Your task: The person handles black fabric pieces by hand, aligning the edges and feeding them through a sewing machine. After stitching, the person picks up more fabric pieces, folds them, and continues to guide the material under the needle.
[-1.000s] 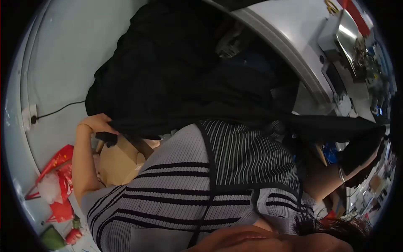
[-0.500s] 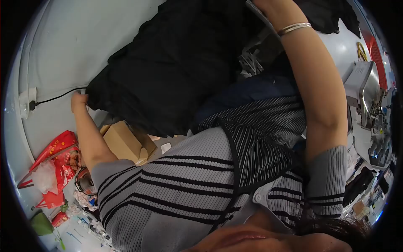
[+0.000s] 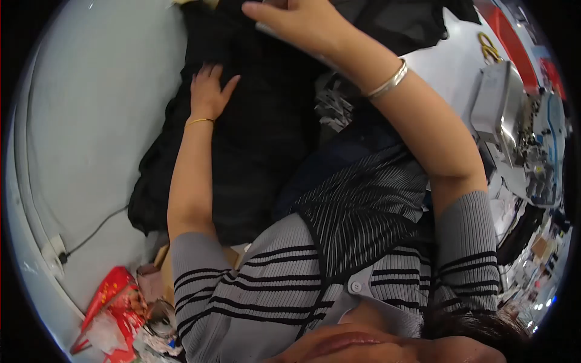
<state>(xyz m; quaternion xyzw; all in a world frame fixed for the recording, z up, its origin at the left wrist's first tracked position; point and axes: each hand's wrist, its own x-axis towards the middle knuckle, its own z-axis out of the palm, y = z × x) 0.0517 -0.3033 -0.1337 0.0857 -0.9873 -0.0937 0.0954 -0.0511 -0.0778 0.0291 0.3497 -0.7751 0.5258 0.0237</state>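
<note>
Black fabric (image 3: 254, 139) lies in a large, wrinkled spread in front of me. My left hand (image 3: 209, 94) rests flat on its left part, fingers apart, with nothing in its grasp. At the top edge of the view is my right hand (image 3: 296, 21), over the fabric's upper part. Its thumb is stretched out to the left, while the other fingers are mostly cut off by the frame. A thin pale edge runs under that hand and wrist; what it belongs to is unclear.
At right are a metal box (image 3: 499, 103), yellow-handled scissors (image 3: 489, 47) and a red basket (image 3: 511, 42). A plug with a cable (image 3: 63, 257) sits at lower left, near a red bag (image 3: 112, 296) and a cardboard box (image 3: 230, 257). Grey strips (image 3: 334, 106) lie beside the fabric.
My left hand has left the fabric's left edge near the cable and moved up and right onto the fabric. My right hand has moved left. The view has shifted.
</note>
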